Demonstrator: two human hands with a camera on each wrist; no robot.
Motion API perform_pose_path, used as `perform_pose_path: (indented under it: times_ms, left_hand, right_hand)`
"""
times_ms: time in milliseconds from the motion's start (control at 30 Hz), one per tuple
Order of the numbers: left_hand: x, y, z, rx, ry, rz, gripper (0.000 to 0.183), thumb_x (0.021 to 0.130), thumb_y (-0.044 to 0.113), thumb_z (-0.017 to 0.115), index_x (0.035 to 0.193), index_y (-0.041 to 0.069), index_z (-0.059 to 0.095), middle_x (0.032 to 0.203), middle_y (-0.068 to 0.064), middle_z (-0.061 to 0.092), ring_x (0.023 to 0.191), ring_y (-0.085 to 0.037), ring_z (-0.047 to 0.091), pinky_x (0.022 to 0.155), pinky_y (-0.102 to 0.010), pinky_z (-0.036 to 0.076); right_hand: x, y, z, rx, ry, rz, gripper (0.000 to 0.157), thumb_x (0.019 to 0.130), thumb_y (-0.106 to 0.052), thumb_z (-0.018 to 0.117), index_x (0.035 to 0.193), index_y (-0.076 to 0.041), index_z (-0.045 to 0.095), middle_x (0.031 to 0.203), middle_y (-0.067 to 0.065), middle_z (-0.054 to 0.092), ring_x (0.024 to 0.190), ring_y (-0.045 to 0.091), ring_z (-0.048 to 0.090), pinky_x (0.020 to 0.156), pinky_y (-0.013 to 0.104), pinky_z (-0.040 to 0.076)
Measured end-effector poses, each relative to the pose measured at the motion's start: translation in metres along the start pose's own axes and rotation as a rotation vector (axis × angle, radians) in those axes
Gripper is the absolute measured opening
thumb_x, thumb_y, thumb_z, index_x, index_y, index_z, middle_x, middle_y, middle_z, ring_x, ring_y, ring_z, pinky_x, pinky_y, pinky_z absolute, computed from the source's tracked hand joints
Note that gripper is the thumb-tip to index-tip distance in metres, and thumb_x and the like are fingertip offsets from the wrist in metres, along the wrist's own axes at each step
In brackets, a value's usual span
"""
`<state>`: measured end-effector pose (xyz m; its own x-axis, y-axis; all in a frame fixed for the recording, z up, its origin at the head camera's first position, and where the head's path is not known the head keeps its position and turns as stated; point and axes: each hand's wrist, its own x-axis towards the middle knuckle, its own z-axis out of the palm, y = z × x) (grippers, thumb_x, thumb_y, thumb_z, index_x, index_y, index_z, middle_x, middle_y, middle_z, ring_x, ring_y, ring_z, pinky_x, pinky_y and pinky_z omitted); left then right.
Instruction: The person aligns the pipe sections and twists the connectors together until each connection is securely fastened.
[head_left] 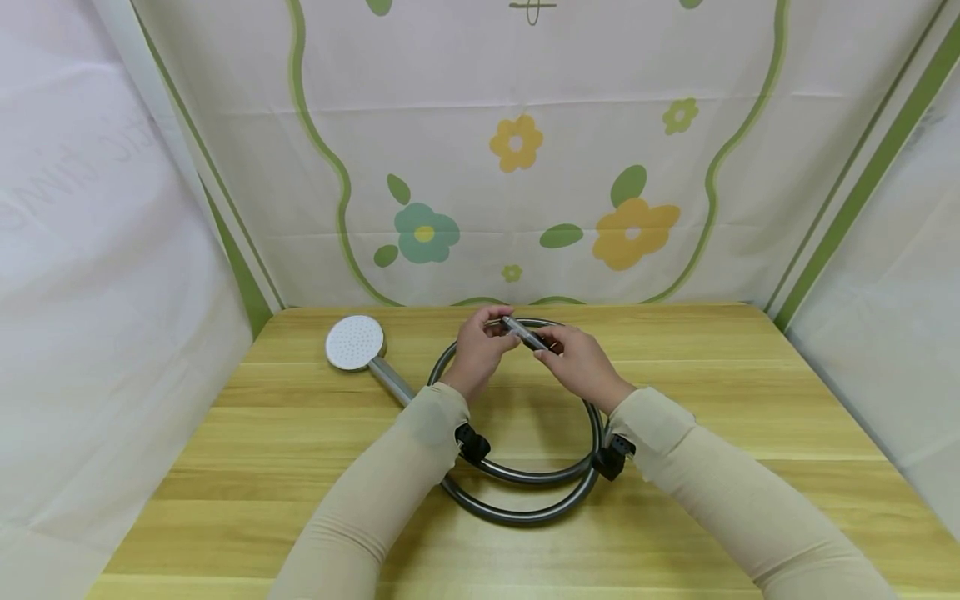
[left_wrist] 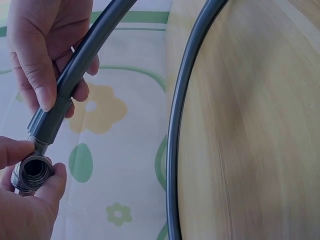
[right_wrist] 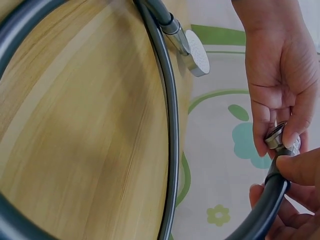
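Observation:
Both hands are at the end of a dark grey shower hose point(head_left: 517, 518), raised over the back of the table. My left hand point(head_left: 477, 348) pinches the metal connector nut point(left_wrist: 32, 173) between thumb and fingers; its threaded inside shows in the left wrist view. Just behind the nut, my right hand point(head_left: 579, 360) grips the hose's dark end sleeve point(left_wrist: 50, 120). A round hand shower point(head_left: 356, 342) with a white nozzle face and grey handle lies left of the hands. In the right wrist view, a hose end meets its handle point(right_wrist: 181, 40).
The hose lies in loops on the wooden table point(head_left: 720, 400), below the hands and forearms. Behind the table hangs a white cloth point(head_left: 465, 108) printed with flowers, and white cloth walls stand on both sides. A small black camera point(head_left: 472, 443) is strapped to the left wrist.

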<state>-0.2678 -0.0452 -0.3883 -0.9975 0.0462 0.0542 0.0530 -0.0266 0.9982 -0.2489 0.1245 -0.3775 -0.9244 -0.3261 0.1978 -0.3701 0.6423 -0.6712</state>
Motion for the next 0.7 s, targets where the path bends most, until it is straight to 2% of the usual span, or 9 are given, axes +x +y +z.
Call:
perform_pose_path:
  times_ms: [433,700]
  left_hand:
    - [-0.0003,0.0004,0.0006,0.01,0.01,-0.024,0.04,0.085,-0.008,0.067,0.12,0.01,0.062,0.12,-0.008,0.059,0.108,-0.02,0.06,0.089,-0.036,0.052]
    - [-0.001,0.0011,-0.0002,0.016,-0.001,-0.013,0.04,0.085,-0.008,0.066,0.122,0.009,0.061,0.126,-0.012,0.057,0.111,-0.022,0.059,0.091,-0.037,0.052]
  right_hand:
    - [-0.0017,0.0025,0.0026,0.036,0.012,0.006,0.026,0.096,-0.013,0.06,0.12,-0.005,0.064,0.1,0.008,0.066,0.09,0.024,0.061,0.067,0.035,0.049]
    - [-0.0027,0.0011,0.0035,0.049,0.016,0.021,0.029,0.098,-0.015,0.058,0.125,-0.005,0.063,0.107,0.009,0.066,0.092,0.023,0.06,0.068,0.035,0.048]
